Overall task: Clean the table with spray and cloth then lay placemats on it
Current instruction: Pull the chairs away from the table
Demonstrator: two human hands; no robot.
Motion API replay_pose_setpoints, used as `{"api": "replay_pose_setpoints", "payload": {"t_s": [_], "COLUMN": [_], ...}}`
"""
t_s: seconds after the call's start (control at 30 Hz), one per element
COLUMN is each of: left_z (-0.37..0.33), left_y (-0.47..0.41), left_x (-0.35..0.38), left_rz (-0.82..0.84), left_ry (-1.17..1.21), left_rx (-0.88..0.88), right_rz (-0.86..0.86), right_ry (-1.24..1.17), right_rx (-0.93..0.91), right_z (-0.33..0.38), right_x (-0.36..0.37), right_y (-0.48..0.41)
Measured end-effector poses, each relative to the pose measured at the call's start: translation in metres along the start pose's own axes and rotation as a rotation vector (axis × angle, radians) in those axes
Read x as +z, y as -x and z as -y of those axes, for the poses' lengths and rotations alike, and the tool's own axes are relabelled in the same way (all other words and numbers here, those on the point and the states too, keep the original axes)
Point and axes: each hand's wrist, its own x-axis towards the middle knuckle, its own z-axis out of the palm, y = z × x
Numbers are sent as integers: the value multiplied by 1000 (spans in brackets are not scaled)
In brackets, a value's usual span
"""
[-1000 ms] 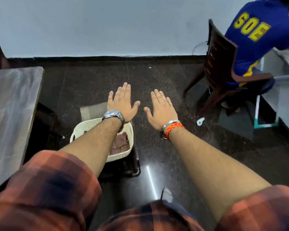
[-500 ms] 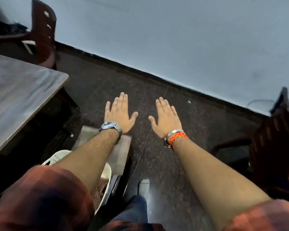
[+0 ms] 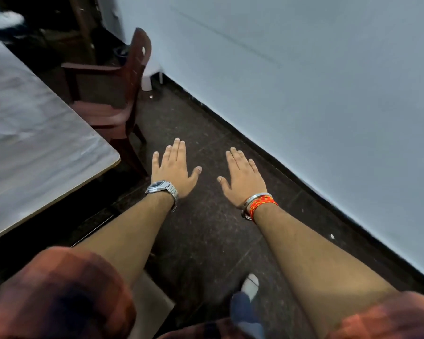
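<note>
Holding both arms straight out over the floor (image 3: 206, 236) right now, nothing in either hand. Nearest to me at 6 o'clock are my plaid sleeves (image 3: 59, 297) and one shoe (image 3: 251, 285). A bit further out, the left hand (image 3: 173, 171) is flat and spread, palm down, watch (image 3: 160, 188) on the wrist. The right hand (image 3: 244, 181) is the same, fingers splayed, with an orange band (image 3: 262, 206) on the wrist. They're near each other but not touching.

The table (image 3: 34, 143) sits at 9 to 10 o'clock, corner just left of my left hand. The top looks hard, flat and a bit glossy, so I'd guess a cloth glides easily and mats may slide. Nothing to grip there, I'd just press flat.

Can't see spray, cloth or mats anywhere. A chair (image 3: 113, 94) stands at 11 o'clock behind the table, with the wall (image 3: 304, 69) beyond it.
</note>
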Motion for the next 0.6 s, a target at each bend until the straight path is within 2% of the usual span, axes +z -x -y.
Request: {"api": "replay_pose_setpoints", "payload": {"t_s": [0.3, 0.5, 0.6], "left_z": [-25, -18, -2], "left_y": [-174, -295, -363], "left_x": [2, -3, 4], "left_rz": [-108, -184, -205], "left_ry": [-7, -6, 10], "left_rx": [-344, -479, -526], "right_rz": [10, -16, -29], "right_ry": [37, -70, -116], "right_rx": [-389, -551, -574], "right_z": [-73, -67, -54], "right_x": [-17, -24, -15], "right_y": [-236, -391, -470]}}
